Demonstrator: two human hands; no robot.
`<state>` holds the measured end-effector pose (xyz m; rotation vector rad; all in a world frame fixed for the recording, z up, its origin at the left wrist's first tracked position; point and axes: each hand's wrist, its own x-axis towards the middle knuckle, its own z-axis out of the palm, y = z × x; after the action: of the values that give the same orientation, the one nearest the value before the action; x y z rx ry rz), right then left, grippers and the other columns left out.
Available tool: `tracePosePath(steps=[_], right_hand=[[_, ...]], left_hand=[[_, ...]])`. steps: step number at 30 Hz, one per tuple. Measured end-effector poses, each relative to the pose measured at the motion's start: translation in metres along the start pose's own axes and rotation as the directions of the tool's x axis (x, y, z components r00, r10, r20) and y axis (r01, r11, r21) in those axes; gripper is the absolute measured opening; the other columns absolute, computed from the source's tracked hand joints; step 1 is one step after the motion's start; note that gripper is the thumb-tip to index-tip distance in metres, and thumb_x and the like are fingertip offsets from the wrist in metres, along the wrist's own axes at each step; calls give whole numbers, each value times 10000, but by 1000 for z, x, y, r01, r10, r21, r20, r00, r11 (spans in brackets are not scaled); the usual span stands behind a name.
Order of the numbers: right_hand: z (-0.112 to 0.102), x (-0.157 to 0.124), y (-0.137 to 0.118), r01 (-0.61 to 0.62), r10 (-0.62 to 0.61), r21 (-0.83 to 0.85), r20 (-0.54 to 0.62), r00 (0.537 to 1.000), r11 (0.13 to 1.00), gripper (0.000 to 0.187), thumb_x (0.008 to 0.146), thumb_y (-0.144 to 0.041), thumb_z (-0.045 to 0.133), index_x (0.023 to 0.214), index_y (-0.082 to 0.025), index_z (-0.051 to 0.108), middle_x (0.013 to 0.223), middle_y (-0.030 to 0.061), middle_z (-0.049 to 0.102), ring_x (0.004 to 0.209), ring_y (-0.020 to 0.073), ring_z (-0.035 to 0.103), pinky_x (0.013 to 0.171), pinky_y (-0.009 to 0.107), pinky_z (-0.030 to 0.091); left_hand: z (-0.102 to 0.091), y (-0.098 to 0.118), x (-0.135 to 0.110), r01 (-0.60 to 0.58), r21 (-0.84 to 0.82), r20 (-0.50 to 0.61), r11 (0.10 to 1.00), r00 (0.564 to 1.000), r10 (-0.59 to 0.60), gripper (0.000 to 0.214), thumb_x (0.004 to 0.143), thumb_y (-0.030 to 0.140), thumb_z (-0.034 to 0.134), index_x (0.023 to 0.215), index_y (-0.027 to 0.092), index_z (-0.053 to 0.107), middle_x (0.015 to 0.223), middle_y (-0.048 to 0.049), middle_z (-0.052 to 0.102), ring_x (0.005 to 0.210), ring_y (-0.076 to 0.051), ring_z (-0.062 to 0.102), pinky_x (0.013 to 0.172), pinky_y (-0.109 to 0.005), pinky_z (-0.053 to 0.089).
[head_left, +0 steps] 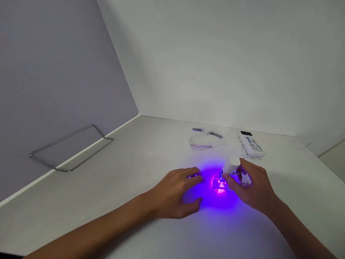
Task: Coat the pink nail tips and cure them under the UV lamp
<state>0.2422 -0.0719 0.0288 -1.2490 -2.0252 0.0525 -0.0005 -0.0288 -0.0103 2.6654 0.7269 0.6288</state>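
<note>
The right hand [256,185] has its grip closed around a short white plastic cylindrical lamp [231,165], tilted, its lower end toward the counter [129,154]. Beneath it lies a small object [221,184], its detail washed out by violet light. The left hand [178,192] has its grip open, thumb and fingers parted, just left of the glow; a gap separates it from the lamp.

Behind the hands, toward the counter's back edge, are thin grey metal strips [215,134] and, farther right, a white rectangular box with a black panel [252,144]; these bound the reach beyond the lamp. The right edge slants past the right forearm, well apart from it. A bent silver wire frame [92,155] stands by the grey left wall [59,72], with a wide stretch of counter between it and the left hand.
</note>
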Motion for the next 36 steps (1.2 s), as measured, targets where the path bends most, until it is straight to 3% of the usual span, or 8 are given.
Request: tracePosePath(steps=[5,10,18,36], right_hand=[[1,0,1,5,-5,23,3,1000,1000,197,889,-278,620,730,-215,523,545,-44,520,454,101,475,410,208,395],[1,0,1,-11,11,33,5,1000,999,191,892,-286,614,731,-213,540,539,-41,533,449,103,479,397,204,381],[0,0,1,-18,18,26,5,1000,1000,224,882,-288,625,704,-221,505,534,-41,529,446,102,487,392,201,393],[-1,1,0,8,-8,-1,-5,1000,1000,243,878,-281,619,695,-223,471,529,-50,510,441,95,470,412,203,397]], left_hand=[[-1,0,2,22,37,48,999,999,-24,262,828,341,537,1038,205,614,987,-67,631,709,-205,604,657,-335,474],[-2,2,3,-3,31,27,1000,1000,2,211,820,327,533,955,190,620,933,-74,638,725,-212,589,693,-344,454],[-1,0,3,-21,10,34,1000,999,20,161,827,334,534,868,196,608,682,-24,570,657,-202,519,720,-361,415],[1,-3,3,-51,59,38,997,998,48,140,825,317,566,759,195,552,883,-60,596,813,-219,540,750,-353,414]])
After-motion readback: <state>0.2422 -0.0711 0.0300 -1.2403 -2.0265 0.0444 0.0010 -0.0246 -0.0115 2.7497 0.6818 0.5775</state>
